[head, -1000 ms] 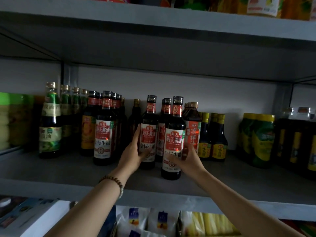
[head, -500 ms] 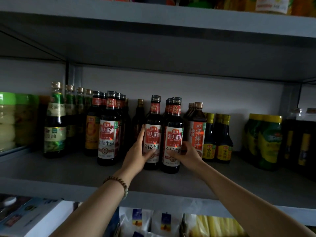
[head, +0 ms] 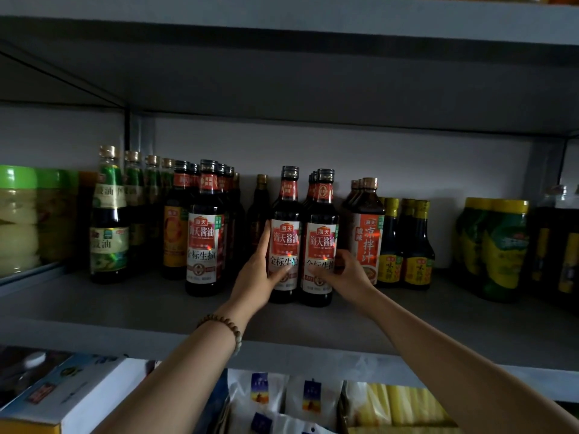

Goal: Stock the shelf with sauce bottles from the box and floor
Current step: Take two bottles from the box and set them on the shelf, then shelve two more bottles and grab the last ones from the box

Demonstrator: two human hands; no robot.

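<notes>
Gripping one bottle each, both hands are up on the grey metal shelf [head: 125,311]. The left hand [head: 260,274] wraps the left soy sauce bottle [head: 283,242], a tall dark glass bottle with a black cap and a red-and-white label, thumb across the lower label and fingers up the bottle's left side. The right hand [head: 347,274] clamps the right soy sauce bottle [head: 322,245], same kind, thumb on the front label and fingers curled round its right side. Both bottles are upright with their bases on the shelf board, side by side near the middle of the shelf; touching or just beside each other, cannot tell. The hands are apart, with the two bottles between them. More black caps of the same kind are lined up behind the right bottle. A brown beaded bracelet [head: 236,332] sits on the left wrist. To the left stands a matching red-label bottle [head: 203,242] fronting its own row, then green-label bottles with gold caps [head: 108,220], then pale jars with green lids [head: 18,214]. To the right, just beside the right hand, is a brown bottle with an orange-and-white label [head: 366,242], then small dark bottles with yellow caps [head: 404,245], then green-and-yellow jars with yellow lids [head: 495,245]. Below the shelf edge are a white carton [head: 62,399], white pouches [head: 269,396] and yellow packets [head: 401,405].
</notes>
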